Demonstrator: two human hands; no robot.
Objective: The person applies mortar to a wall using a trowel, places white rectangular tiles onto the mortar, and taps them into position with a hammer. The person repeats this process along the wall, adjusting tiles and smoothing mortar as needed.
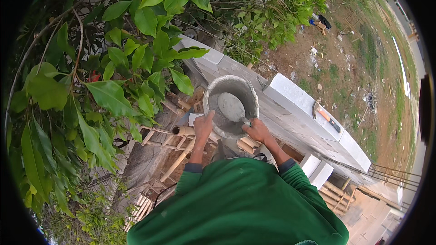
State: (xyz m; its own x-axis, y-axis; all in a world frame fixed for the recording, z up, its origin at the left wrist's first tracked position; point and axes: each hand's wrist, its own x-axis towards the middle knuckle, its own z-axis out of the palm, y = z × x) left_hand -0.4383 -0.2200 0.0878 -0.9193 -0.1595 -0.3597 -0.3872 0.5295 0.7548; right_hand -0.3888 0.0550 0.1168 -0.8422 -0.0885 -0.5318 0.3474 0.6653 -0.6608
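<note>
A grey, mortar-stained bucket (252, 95) stands in front of me by the top of a block wall (245, 70). My left hand (203, 127) is closed on the near left part of its rim. Inside the bucket lies a trowel (230, 107), its rounded blade coated in wet grey mortar. My right hand (258, 131) is wrapped round the trowel's handle at the near right rim, and the fingers hide most of that handle. How much mortar is in the bucket I cannot tell.
White blocks (295, 95) sit along the wall to the right, with a hand tool with an orange and black handle (328, 118) on top. Leafy branches (113, 95) hang close on the left. Bamboo scaffolding (177, 161) stands below me; littered ground (336, 63) lies beyond the wall.
</note>
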